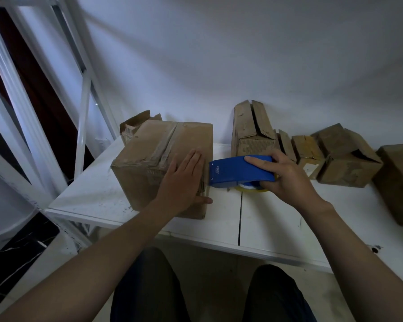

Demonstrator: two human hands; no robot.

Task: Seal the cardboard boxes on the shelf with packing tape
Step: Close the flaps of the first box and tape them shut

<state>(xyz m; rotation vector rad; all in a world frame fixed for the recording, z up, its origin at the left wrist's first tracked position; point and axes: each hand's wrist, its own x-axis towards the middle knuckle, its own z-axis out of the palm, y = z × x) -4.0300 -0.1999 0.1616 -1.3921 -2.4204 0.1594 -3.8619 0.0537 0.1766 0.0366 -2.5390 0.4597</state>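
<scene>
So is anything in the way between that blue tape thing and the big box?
Nothing visible. The right hand holds the blue tape dispenser with its front end at the big box's right edge, beside the left hand lying flat on it. The smaller boxes stand farther back.

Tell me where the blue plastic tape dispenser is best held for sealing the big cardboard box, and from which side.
Hold the blue plastic tape dispenser over its curved back, from above and the right, as the right hand does. Its nose meets the big cardboard box, where the left hand lies flat, so only the rear end is free.
</scene>
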